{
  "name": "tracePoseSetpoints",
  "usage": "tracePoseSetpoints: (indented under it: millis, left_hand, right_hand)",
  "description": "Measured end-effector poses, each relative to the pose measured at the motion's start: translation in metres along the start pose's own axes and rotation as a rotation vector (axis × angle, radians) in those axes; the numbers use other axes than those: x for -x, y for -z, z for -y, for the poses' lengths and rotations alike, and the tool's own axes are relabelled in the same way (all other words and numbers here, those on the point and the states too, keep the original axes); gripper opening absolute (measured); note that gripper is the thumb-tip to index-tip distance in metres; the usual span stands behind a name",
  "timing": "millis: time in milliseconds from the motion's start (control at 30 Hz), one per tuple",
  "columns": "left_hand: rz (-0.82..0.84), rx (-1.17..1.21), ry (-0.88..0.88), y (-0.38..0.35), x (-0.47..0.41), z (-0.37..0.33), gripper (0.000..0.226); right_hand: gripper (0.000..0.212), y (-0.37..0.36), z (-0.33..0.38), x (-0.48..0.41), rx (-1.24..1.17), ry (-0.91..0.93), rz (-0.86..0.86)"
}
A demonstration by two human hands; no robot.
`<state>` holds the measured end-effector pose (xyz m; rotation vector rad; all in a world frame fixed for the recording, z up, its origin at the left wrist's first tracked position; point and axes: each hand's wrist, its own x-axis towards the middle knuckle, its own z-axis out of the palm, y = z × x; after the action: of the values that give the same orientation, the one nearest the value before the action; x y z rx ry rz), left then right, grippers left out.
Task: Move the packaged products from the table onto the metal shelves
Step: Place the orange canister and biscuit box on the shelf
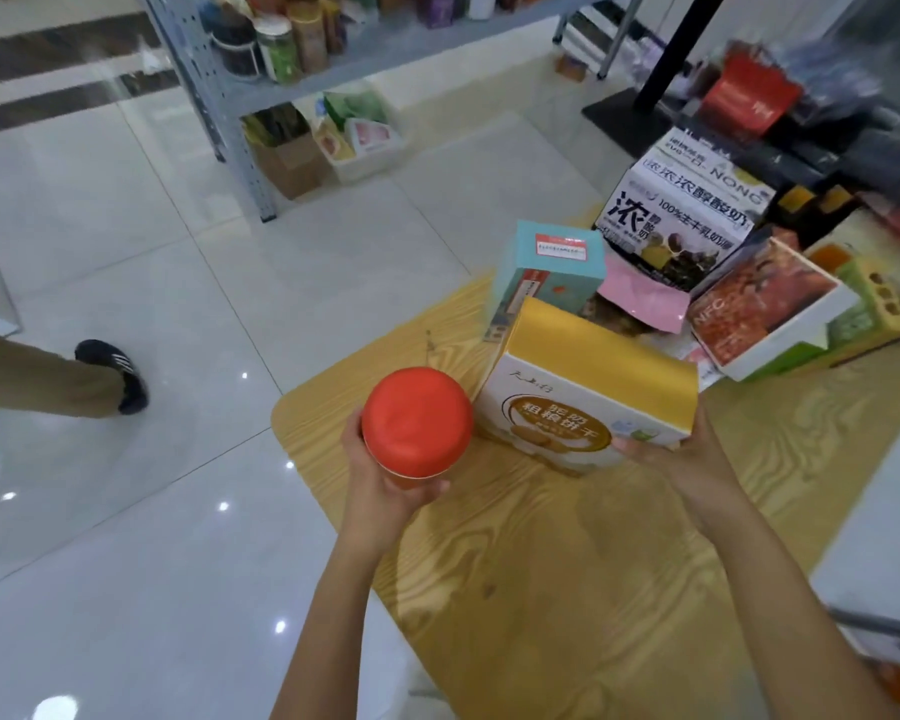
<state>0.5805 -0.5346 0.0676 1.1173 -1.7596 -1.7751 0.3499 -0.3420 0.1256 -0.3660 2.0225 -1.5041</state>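
Note:
My left hand (385, 478) is wrapped around a canister with a round red lid (417, 420), held above the left edge of the wooden table (567, 563). My right hand (681, 459) grips the lower right corner of a yellow and white biscuit box (588, 397), which is tilted over the table. Behind it stand a teal box (552, 278), a pink pouch (645, 298), a white yoghurt carton (681, 210) and a red NFC juice box (765, 304). The grey metal shelves (333, 65) rise at the far upper left, with jars on them.
Cardboard and white bins of packets (328, 142) sit on the floor under the shelf. Another person's leg and black shoe (110, 376) are on the tiled floor at the left. More dark and red packages (749, 96) crowd the far right.

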Motion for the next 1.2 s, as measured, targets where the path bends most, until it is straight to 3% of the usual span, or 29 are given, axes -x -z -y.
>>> tracePoseSetpoints:
  millis: [333,633,700,800,933,1033,1200]
  left_hand:
    - [-0.138,0.012,-0.073,-0.006,0.013,-0.01,0.11]
    - [-0.302,0.149,0.055,-0.018,0.068,-0.004,0.112]
    - [-0.366,0.165,0.071,-0.024,0.088,-0.008,0.111]
    - [-0.46,0.173,0.047,-0.036,0.125,-0.021,0.112]
    - [-0.645,0.132,-0.006,-0.06,0.193,-0.035,0.109]
    - [-0.796,0.123,-0.017,-0.075,0.25,-0.038,0.108]
    - [-1.078,0.127,-0.002,-0.088,0.352,-0.047,0.109]
  right_hand:
    - [0.085,-0.006,-0.007,0.01,-0.038,0.014,-0.034]
    - [0.071,0.009,-0.014,0.02,-0.164,0.045,-0.043]
    - [0.072,0.018,-0.017,0.023,-0.2,0.062,0.005]
    - [0.091,0.03,-0.016,0.028,-0.237,0.068,0.105]
    - [0.083,0.036,-0.009,0.042,-0.223,0.108,0.289]
    - [0.091,0.035,-0.006,0.061,-0.208,0.108,0.424]
    - [0.086,0.02,0.015,0.099,-0.188,0.108,0.698]
